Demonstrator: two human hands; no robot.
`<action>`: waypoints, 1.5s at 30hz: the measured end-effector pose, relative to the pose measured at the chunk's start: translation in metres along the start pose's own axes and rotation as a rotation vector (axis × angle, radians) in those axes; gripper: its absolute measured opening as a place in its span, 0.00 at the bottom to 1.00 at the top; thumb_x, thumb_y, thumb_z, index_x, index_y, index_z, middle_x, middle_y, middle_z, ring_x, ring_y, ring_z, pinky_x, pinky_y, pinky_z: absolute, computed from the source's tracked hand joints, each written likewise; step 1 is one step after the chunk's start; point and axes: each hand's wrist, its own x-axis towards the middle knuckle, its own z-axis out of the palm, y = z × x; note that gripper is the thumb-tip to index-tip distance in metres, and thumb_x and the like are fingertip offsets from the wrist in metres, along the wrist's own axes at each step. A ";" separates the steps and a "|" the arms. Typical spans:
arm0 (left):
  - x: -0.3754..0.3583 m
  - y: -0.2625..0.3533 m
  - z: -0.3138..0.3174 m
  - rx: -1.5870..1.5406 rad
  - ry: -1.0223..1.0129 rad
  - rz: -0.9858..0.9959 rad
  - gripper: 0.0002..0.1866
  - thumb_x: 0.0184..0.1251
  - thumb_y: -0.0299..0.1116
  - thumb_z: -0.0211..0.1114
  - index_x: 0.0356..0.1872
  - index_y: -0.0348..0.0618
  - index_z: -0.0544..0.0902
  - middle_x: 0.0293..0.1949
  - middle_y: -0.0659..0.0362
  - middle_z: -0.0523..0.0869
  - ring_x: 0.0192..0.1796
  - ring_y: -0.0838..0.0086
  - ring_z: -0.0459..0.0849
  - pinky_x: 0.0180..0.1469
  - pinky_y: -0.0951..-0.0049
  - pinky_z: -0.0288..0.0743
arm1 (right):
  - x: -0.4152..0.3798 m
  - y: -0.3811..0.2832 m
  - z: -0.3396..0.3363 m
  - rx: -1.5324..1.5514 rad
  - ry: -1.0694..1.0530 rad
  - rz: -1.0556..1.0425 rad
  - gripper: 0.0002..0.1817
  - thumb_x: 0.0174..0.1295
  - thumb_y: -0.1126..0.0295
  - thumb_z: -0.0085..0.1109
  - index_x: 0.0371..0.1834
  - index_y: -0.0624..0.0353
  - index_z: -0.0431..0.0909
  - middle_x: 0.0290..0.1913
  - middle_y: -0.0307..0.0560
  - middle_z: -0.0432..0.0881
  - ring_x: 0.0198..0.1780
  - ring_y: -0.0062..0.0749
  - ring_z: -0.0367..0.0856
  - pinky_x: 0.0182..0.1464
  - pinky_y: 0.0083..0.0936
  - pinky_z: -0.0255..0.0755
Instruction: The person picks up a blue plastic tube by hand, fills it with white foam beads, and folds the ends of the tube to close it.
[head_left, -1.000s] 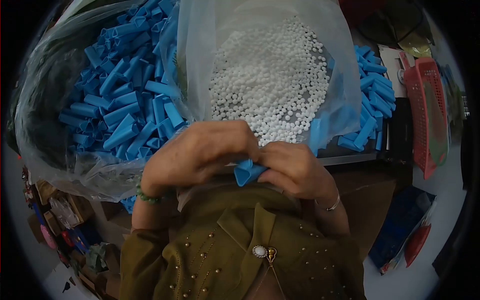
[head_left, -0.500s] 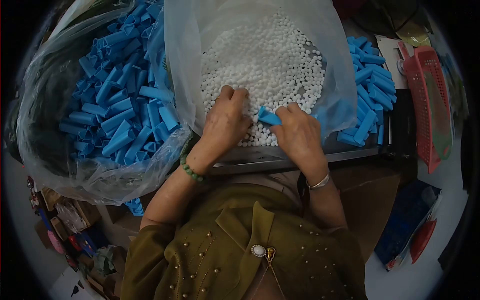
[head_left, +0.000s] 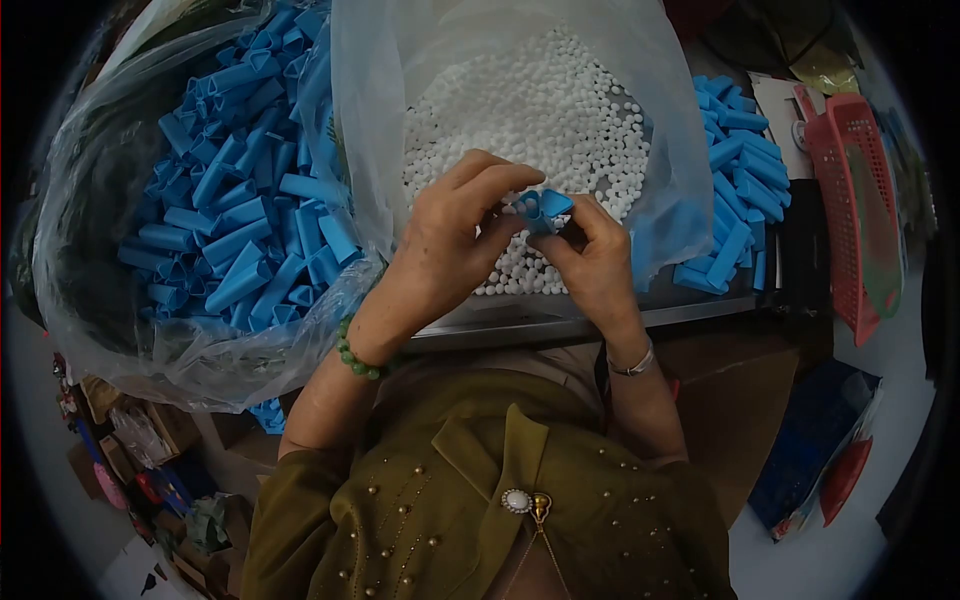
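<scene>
My right hand (head_left: 590, 245) grips a short blue plastic tube (head_left: 541, 208), tilted with its hollow end facing up toward me. Close beside that opening, my left hand (head_left: 450, 235) has its fingers curled and its thumb beneath; a few small white balls (head_left: 509, 209) show between the fingertips. How many it holds is hidden. Below and beyond both hands, a heap of loose white balls (head_left: 500, 110) lies on a clear plastic bag (head_left: 365, 110) spread over the metal-edged table.
At left, a large clear bag (head_left: 75, 200) holds many blue tubes (head_left: 235, 190). More blue tubes (head_left: 745, 180) are piled right of the balls. A red perforated basket (head_left: 845, 210) stands at the far right. The table's metal edge (head_left: 500, 330) runs in front of me.
My left hand has risen from the white balls, bringing a few to the tube's opening. My right hand has turned the blue tube so its open end faces up.
</scene>
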 end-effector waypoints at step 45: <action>-0.027 0.002 0.008 -0.447 -0.095 -0.179 0.19 0.66 0.28 0.65 0.58 0.42 0.81 0.59 0.54 0.76 0.56 0.70 0.76 0.54 0.73 0.74 | -0.007 -0.035 0.001 0.921 -0.317 0.328 0.26 0.67 0.64 0.49 0.62 0.71 0.64 0.53 0.54 0.75 0.52 0.36 0.79 0.52 0.34 0.78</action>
